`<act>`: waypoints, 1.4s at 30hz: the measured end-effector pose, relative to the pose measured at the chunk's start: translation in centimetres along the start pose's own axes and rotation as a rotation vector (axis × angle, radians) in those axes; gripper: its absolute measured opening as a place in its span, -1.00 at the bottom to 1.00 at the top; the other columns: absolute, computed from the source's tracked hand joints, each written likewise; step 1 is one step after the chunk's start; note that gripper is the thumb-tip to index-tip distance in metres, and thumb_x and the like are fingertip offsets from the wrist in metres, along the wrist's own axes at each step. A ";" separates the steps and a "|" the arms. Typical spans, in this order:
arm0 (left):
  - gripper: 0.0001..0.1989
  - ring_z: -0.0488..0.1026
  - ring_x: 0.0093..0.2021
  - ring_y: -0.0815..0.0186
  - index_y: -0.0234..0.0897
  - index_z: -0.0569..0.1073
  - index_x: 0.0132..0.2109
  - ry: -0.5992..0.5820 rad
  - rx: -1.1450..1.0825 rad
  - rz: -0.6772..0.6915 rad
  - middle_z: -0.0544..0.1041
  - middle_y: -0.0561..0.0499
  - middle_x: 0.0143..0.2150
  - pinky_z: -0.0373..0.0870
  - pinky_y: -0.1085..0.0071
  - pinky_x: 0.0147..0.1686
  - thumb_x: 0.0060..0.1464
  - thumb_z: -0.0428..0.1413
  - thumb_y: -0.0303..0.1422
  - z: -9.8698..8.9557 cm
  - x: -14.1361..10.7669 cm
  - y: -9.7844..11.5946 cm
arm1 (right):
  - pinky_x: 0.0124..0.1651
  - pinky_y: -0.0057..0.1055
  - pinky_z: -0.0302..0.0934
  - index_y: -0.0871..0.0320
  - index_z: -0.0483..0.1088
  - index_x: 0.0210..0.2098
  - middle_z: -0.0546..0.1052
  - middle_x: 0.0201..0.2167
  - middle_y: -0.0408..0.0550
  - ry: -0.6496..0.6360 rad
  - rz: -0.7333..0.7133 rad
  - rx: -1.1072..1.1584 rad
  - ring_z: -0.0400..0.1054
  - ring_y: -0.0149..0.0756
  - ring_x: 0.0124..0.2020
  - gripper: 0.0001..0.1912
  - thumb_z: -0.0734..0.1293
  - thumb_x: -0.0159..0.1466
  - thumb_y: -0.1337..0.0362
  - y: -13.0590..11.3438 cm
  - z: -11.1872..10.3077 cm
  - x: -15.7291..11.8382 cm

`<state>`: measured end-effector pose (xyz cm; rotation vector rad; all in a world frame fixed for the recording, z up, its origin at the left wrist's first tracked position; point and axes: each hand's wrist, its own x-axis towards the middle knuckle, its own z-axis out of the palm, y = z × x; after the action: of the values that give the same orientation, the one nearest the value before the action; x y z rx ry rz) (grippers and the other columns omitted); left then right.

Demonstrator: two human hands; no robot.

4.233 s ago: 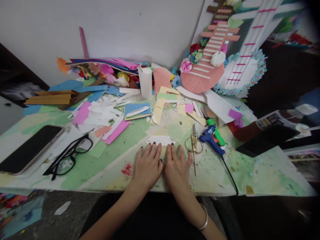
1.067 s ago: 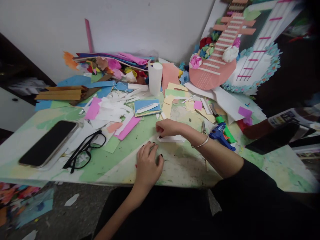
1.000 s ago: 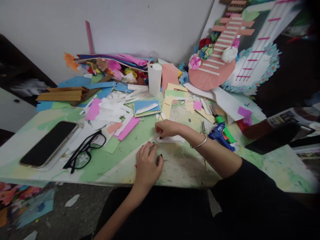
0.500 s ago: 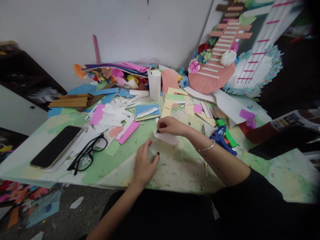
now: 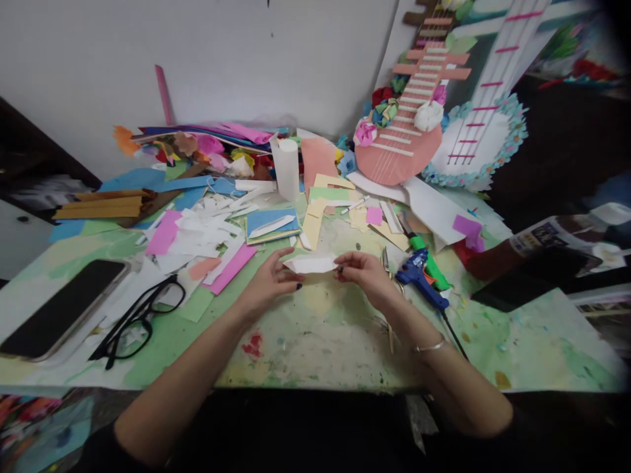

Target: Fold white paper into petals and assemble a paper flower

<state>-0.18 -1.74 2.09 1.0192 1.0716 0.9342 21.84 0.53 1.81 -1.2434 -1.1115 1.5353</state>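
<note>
Right hand (image 5: 367,277) pinches the folded paper (image 5: 311,264), its long axis running left-right; left hand (image 5: 266,282) open

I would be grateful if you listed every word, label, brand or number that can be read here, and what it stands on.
No text can be read for certain.
Bottle: pale lettering on a dark label, too blurred to read.
Glue gun: small white marks, too small to read.
Phone: dark screen, no text visible.

Craft workspace, paper scraps (image 5: 207,226) everywhere
</note>
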 end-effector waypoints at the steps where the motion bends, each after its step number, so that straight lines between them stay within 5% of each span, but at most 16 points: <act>1: -0.17 0.51 -0.19 0.31 -0.23 0.15 0.22 0.017 0.060 0.009 0.42 -0.07 -0.07 0.42 0.43 -0.24 -0.23 0.26 -0.51 -0.2 0.1 -0.5 | -0.39 -0.46 0.28 0.21 0.44 -0.40 0.52 -0.53 -0.15 -0.010 0.010 -0.015 0.41 -0.42 -0.50 -0.73 0.35 -0.17 0.44 0.6 -0.1 -0.3; 11: -0.64 0.39 -0.40 0.38 -0.27 0.28 -0.03 0.215 0.789 0.383 0.43 0.06 -0.32 0.38 0.40 -0.32 -0.01 0.11 -0.49 -0.9 1.0 -3.1 | -0.36 -0.44 0.27 0.20 0.46 -0.39 0.49 -0.51 -0.12 0.047 -0.092 -0.204 0.37 -0.39 -0.44 -0.78 0.39 -0.08 0.31 3.4 -0.1 -0.5; 17: -0.82 0.38 -0.32 0.32 -0.26 0.32 -0.18 0.296 1.064 0.585 0.41 0.02 -0.32 0.36 0.39 -0.26 0.05 0.05 -0.54 -0.8 0.8 -3.4 | -0.36 -0.44 0.25 0.19 0.44 -0.37 0.47 -0.50 -0.13 0.023 -0.130 -0.303 0.36 -0.38 -0.44 -0.82 0.37 -0.01 0.31 3.5 -0.3 -0.3; 29: -0.82 0.40 -0.20 0.24 -0.29 0.53 -0.25 0.170 1.121 0.778 0.48 -0.10 -0.26 0.38 0.33 -0.19 0.21 0.02 -0.45 -1.4 0.9 -4.0 | -0.39 -0.45 0.16 0.17 0.43 -0.38 0.43 -0.51 -0.15 0.094 -0.416 -0.752 0.27 -0.40 -0.50 -0.88 0.27 0.11 0.44 3.2 -0.2 -1.0; 42: -0.85 0.44 -0.22 0.24 -0.19 0.60 -0.29 0.111 0.935 0.640 0.54 -0.06 -0.29 0.39 0.30 -0.20 0.12 0.12 -0.41 -2.4 0.6 -3.5 | -0.41 -0.44 0.17 0.16 0.52 -0.37 0.41 -0.42 -0.08 0.032 -0.487 -0.833 0.29 -0.40 -0.50 -0.86 0.30 0.17 0.43 3.1 -1.3 -1.3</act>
<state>-1.99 -1.66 -1.83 2.1923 1.3338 0.9955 23.05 -1.35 -1.00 -1.3496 -1.9625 0.6781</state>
